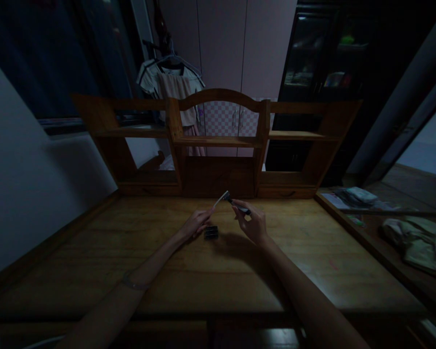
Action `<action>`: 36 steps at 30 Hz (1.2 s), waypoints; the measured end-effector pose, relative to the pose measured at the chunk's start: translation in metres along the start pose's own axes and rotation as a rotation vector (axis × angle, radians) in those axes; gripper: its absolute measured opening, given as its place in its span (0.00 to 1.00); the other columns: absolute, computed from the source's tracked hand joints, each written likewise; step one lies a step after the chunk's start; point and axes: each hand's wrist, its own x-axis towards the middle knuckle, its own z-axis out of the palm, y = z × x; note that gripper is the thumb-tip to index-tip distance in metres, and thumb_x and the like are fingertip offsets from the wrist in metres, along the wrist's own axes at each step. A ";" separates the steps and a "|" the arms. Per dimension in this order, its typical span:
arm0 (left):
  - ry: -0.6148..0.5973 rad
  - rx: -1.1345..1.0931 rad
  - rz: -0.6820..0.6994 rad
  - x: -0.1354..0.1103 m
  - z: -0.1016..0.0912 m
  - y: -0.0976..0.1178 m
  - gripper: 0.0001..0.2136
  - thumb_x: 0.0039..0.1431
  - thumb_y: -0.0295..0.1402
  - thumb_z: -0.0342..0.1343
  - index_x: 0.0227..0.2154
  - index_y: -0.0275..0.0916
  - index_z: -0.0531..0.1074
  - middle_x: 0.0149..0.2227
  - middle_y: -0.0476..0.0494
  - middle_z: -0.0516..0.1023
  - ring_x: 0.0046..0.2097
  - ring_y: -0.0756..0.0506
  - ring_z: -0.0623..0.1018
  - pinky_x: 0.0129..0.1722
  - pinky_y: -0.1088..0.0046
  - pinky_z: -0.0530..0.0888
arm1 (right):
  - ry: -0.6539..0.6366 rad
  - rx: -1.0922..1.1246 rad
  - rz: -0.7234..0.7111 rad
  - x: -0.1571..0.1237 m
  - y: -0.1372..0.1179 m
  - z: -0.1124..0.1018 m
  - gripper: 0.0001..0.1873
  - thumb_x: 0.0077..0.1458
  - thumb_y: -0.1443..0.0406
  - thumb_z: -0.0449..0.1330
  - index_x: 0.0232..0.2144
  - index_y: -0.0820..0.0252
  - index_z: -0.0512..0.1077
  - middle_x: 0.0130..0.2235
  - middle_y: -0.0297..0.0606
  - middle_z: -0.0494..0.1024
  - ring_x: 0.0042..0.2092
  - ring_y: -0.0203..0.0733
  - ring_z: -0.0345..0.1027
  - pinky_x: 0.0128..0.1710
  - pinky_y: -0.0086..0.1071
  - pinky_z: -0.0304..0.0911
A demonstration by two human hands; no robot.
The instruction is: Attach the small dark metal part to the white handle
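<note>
At the middle of the wooden desk (131,252), just near of the hutch with its shelves (218,141), both hands meet over the bare boards. The right hand (255,226) pinches a slim dark tool (240,207) between fingers and thumb, and the left hand (196,224) pinches a thin pale strip (221,198) at its near end. The two pieces meet tip to tip, just above and between the hands, forming a shallow peak: the strip runs up and to the right from the left hand, the dark tool runs up and to the left from the right hand. Whether they are joined or merely touching is too dim to tell. Both long axes lie mostly left to right, tilted a little toward the far side.

A small dark block (211,232) lies flat on the desk, just beside the left hand and to its right, below the joined tips. It is nearer the left hand than the right, and neither hand touches it so far as the dimness allows.

Off to the right, some cloth (417,240) lies on a lower surface.
</note>
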 end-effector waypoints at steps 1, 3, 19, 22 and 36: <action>-0.001 -0.004 0.005 0.001 0.000 -0.001 0.25 0.55 0.57 0.46 0.17 0.40 0.57 0.09 0.57 0.53 0.09 0.55 0.52 0.09 0.78 0.46 | 0.001 0.001 0.000 0.000 0.000 0.000 0.13 0.60 0.61 0.55 0.46 0.56 0.72 0.39 0.39 0.78 0.33 0.39 0.74 0.37 0.30 0.68; -0.001 -0.010 0.015 0.001 -0.001 -0.003 0.25 0.56 0.56 0.46 0.17 0.40 0.57 0.09 0.57 0.53 0.08 0.55 0.52 0.09 0.78 0.46 | 0.001 -0.004 0.003 0.000 0.000 0.000 0.13 0.60 0.61 0.55 0.46 0.56 0.72 0.39 0.39 0.78 0.34 0.39 0.74 0.37 0.30 0.68; 0.006 -0.032 0.032 0.003 0.000 -0.006 0.24 0.57 0.55 0.46 0.18 0.39 0.58 0.09 0.57 0.53 0.09 0.56 0.52 0.09 0.78 0.44 | 0.000 0.004 -0.053 -0.003 0.007 0.007 0.12 0.60 0.64 0.56 0.46 0.57 0.72 0.39 0.39 0.77 0.33 0.37 0.73 0.37 0.29 0.67; 0.022 -0.048 0.052 0.002 0.001 -0.005 0.24 0.57 0.54 0.47 0.18 0.39 0.58 0.09 0.58 0.53 0.09 0.56 0.51 0.09 0.79 0.44 | -0.014 -0.002 -0.052 -0.004 0.007 0.008 0.12 0.60 0.64 0.56 0.46 0.56 0.72 0.40 0.39 0.77 0.34 0.37 0.73 0.37 0.29 0.67; 0.030 -0.033 0.073 0.002 0.001 -0.004 0.24 0.58 0.53 0.48 0.17 0.39 0.56 0.09 0.58 0.53 0.10 0.56 0.51 0.09 0.78 0.44 | 0.001 0.003 -0.056 -0.003 0.005 0.006 0.12 0.60 0.64 0.56 0.46 0.57 0.71 0.40 0.40 0.77 0.35 0.37 0.73 0.37 0.29 0.68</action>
